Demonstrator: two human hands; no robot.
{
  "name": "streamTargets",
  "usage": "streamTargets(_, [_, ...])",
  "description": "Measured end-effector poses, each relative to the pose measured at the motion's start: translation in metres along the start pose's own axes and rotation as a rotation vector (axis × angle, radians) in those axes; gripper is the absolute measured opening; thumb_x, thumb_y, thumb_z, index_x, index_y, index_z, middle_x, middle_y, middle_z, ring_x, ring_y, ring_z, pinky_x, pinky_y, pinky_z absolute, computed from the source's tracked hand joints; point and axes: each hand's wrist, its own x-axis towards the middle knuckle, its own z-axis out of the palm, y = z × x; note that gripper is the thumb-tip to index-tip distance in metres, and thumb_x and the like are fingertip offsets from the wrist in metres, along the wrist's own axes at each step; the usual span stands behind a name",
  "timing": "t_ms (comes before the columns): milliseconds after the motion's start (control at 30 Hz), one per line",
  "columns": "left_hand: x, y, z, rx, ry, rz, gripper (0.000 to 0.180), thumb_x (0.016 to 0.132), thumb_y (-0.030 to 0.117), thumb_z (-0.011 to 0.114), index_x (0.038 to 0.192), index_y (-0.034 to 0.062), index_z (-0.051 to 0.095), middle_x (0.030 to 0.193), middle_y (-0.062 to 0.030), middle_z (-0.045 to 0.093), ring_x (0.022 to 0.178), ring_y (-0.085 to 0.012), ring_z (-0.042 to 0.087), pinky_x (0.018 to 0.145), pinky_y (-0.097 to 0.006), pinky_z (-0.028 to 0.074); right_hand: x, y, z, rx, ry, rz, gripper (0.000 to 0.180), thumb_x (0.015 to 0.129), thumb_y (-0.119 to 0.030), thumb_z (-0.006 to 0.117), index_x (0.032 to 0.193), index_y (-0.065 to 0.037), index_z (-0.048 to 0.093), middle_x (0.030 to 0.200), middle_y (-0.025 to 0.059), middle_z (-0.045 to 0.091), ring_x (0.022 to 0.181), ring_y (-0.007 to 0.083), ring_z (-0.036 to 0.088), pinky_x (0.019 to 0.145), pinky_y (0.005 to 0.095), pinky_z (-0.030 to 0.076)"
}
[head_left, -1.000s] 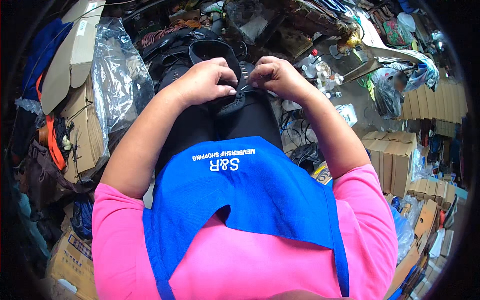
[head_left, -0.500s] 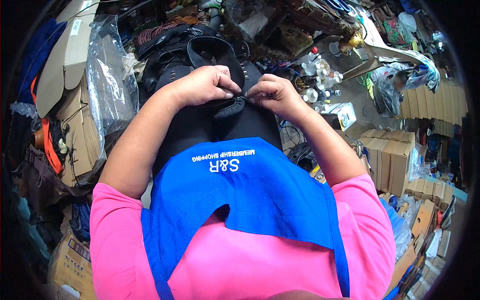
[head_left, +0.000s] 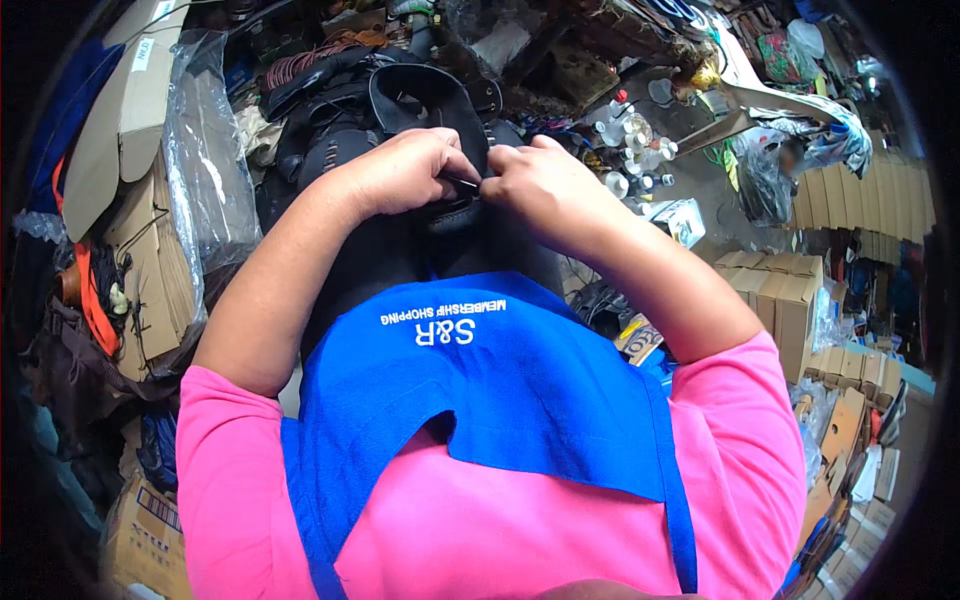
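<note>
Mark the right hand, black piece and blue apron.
Right hand point(head_left: 540, 185), head view: back of hand.
Black piece point(head_left: 458, 103), head view: curved upper band.
Blue apron point(head_left: 540, 395), head view: middle of cloth.

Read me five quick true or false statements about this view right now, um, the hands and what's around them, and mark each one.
1. The left hand and right hand are close together at a black looped piece. True.
2. The right hand is stretched out flat. False: its fingers are curled in.
3. The apron is red. False: the apron is blue, with white lettering.
4. Cardboard boxes stand in the right part of the picture. True.
5. The small white containers are left of both hands. False: the small white containers are to the right, beyond the right hand.
</note>
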Motion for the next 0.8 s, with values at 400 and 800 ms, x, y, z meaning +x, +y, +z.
streamTargets(400, [0.003, -0.002, 0.000, 0.020, 0.078, -0.029, 0.023, 0.071, 0.006, 0.074, 0.092, 0.0035, 0.064, 0.092, -0.0100, 0.056, 0.089, -0.0267, 0.058, 0.078, -0.034, 0.047, -0.001, -0.003, -0.017, 0.044, -0.003, 0.070, 0.023, 0.073, -0.004, 0.060, 0.092, -0.012, 0.069, 0.087, 0.0139, 0.058, 0.083, 0.0331, 0.061, 0.074, 0.0417, 0.048])
streamTargets(800, [0.006, -0.010, 0.006, -0.012, 0.193, 0.020, 0.024, 0.069, 0.006, 0.074, 0.091, 0.0033, 0.064, 0.090, -0.0090, 0.055, 0.087, -0.0258, 0.057, 0.078, -0.034, 0.047, 0.006, 0.003, 0.009, 0.113, 0.014, 0.106, 0.012, 0.080, -0.014, 0.058, 0.086, -0.010, 0.069, 0.089, 0.0145, 0.060, 0.085, 0.0318, 0.062, 0.076, 0.0421, 0.049])
